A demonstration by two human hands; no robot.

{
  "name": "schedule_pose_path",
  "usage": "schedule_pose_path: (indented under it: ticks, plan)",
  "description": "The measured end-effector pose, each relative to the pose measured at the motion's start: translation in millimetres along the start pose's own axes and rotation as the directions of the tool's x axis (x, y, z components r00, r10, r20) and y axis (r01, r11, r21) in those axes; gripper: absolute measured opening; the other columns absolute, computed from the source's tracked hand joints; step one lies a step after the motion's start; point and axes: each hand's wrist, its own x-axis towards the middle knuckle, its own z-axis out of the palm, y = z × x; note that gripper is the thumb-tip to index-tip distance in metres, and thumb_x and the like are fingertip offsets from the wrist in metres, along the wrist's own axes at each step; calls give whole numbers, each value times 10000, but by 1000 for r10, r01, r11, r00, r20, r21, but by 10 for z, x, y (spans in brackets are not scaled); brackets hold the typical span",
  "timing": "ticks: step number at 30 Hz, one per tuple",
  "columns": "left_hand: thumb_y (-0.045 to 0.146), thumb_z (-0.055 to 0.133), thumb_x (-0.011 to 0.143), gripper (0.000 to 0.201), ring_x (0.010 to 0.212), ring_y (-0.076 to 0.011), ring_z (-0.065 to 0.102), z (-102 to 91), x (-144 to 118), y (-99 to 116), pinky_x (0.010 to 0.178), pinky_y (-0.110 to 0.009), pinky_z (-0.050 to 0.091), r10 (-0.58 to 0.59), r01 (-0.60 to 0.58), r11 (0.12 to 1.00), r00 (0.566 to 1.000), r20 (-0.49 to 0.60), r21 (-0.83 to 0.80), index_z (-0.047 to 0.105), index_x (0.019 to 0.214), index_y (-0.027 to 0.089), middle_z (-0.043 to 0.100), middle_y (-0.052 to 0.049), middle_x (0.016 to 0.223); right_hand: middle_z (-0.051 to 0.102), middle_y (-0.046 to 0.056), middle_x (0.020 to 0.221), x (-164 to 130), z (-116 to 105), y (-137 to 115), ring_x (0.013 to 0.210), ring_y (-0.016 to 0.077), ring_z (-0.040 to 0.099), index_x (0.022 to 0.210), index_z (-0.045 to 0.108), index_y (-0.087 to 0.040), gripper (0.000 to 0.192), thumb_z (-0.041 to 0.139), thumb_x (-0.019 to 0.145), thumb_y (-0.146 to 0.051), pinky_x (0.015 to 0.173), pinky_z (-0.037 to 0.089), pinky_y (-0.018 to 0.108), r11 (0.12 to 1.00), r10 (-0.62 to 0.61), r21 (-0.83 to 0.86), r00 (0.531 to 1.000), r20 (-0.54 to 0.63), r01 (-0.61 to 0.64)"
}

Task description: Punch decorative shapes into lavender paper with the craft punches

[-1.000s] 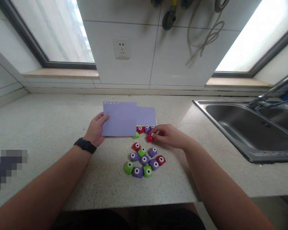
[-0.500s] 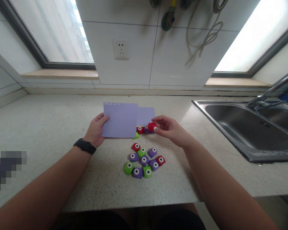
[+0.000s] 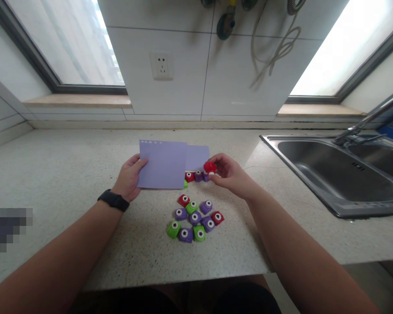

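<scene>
Just right of the lilac paper sheet (image 3: 163, 165), the right hand (image 3: 227, 173) pinches a red punch (image 3: 210, 167) in its fingers — raised off the table (image 3: 68, 183). Left hand (image 3: 128, 179) grips the sheet's left edge — the punch lies off its right edge.

Speckled countertop (image 3: 68, 174), steel sink (image 3: 340, 174), windows (image 3: 75, 43)

Two bare forearms, no sleeves, black wristband (image 3: 113, 200) on the left wrist

The lilac sheet (image 3: 163, 165) hides part of a green punch (image 3: 185, 184) and the paper (image 3: 197, 157) behind.
</scene>
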Motion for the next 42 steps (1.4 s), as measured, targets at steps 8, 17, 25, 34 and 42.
schedule_pose_path:
  ticks: [8,17,25,34,42]
  plan:
    - [359,857,731,403,727,-173,692,13,-55,-11,714,-304,571,-15,7,996,996,84,91,700,1054,177,766,-33,906,654,43,1011,3,-19,18,891,152,633,1258,625,-209,445,759,834,-236,838,535,335,1000,31,3,999,29,-31]
    - [431,845,777,469,838,-195,719,-9,-92,-48,785,-303,571,-8,-57,971,963,268,231,697,1146,183,785,-82,1024,683,17,991,20,-15,96,814,117,651,1072,624,-218,398,874,763,-244,737,555,268,977,46,212,996,-76,-29]
    - [475,759,858,457,918,-230,727,61,-139,-26,855,-362,581,12,-164,911,928,372,379,658,1182,169,774,-114,1098,708,16,1018,29,-19,47,902,150,705,1107,638,-234,426,888,765,-284,846,589,329,943,92,330,982,-162,-34]
    - [434,598,973,323,860,-220,683,250,-342,307,748,-327,537,249,-469,531,882,400,705,697,1165,193,749,-72,1044,742,12,1015,44,-52,3,914,133,681,1126,745,-269,363,871,786,-288,868,588,295,951,-37,284,961,-274,118]
    - [296,599,979,198,849,-191,670,382,-535,553,805,-327,516,416,-661,233,730,541,713,709,1113,200,743,-41,992,724,21,1038,-9,-13,-89,967,160,699,1094,702,-260,421,900,727,-199,903,617,324,944,-236,161,929,-285,289]
